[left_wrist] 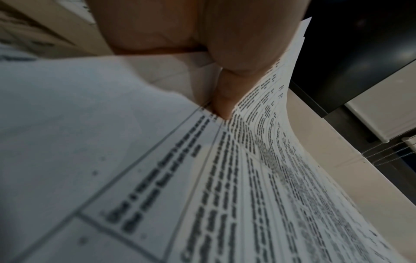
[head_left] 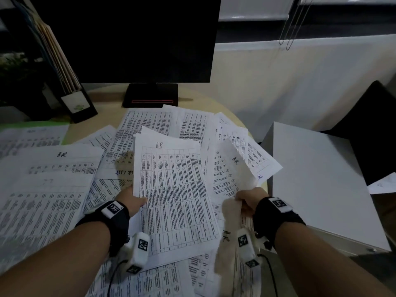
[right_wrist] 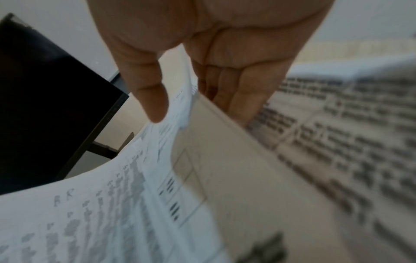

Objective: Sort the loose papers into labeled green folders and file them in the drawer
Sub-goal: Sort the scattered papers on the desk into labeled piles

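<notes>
Left hand (head_left: 130, 200) pinched "BR" sheet (head_left: 171, 189) at side edge; right hand (head_left: 246, 202) gripped second sheet (head_left: 229, 172). Paper light, floppy; likely best held by edges.

Office workstation. Dark computer monitor (head_left: 128, 39) on a black stand (head_left: 150, 95) at 12 o'clock, on a light wood bench (head_left: 107, 96). At 10 o'clock a black magazine file (head_left: 79, 103) holds upright folders (head_left: 57, 54) in tan and blue. Printed table forms, the loose papers (head_left: 150, 125), cover the bench centre, several hand-marked "BR". A green folder (head_left: 64, 127) edge shows under sheets at 9 o'clock. Roller blinds (head_left: 300, 71) with bead cords (head_left: 293, 24) at 1 to 2 o'clock. White cabinet top (head_left: 321, 179) at 3 o'clock, dark chair back (head_left: 375, 125) beyond it.
</notes>
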Demonstrator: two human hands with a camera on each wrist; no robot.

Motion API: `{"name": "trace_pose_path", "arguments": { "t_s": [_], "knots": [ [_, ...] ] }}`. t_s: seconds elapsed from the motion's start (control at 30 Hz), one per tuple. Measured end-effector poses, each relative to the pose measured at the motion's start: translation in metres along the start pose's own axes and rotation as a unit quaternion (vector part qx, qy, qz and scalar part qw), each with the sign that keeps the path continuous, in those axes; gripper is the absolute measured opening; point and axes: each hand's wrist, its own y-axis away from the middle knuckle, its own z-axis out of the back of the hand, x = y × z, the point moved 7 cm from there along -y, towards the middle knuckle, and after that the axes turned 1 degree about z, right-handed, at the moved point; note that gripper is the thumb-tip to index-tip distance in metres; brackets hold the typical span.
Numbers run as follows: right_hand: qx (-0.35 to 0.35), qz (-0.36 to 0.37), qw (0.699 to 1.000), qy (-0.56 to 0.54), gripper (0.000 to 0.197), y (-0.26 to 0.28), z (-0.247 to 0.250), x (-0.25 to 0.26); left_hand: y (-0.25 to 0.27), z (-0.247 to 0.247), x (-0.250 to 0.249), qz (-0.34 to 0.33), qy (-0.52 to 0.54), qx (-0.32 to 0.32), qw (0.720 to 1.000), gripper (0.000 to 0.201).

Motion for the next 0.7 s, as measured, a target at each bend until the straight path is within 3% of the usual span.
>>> {"name": "trace_pose_path", "arguments": {
  "t_s": [0.1,0.2,0.33,0.5,0.6,0.7],
  "knots": [
    [0.009,0.029,0.999,-0.035,0.020,0.005,-0.008,-0.003,-0.005,-0.002,0.005,0.008,-0.021,0.008,1.000,0.049],
    [-0.046,0.088,0.994,0.051,0.029,0.010,-0.001,0.011,-0.009,-0.003,0.010,0.013,-0.032,0.014,0.999,0.053],
    [-0.148,0.161,0.960,0.173,0.025,0.032,0.022,0.046,-0.009,-0.003,0.010,0.018,-0.033,0.018,0.999,0.055],
    [-0.251,0.291,0.914,0.132,0.019,0.069,0.068,0.100,-0.006,0.004,0.010,0.015,-0.024,0.027,0.999,0.041],
    [-0.269,0.355,0.887,0.121,0.022,0.094,0.085,0.139,-0.004,0.024,0.002,-0.016,0.013,-0.021,1.000,0.035],
    [-0.262,0.402,0.867,0.134,0.019,0.125,0.089,0.176,-0.005,0.053,-0.005,-0.054,0.048,-0.089,0.993,0.075]
  ]
}}
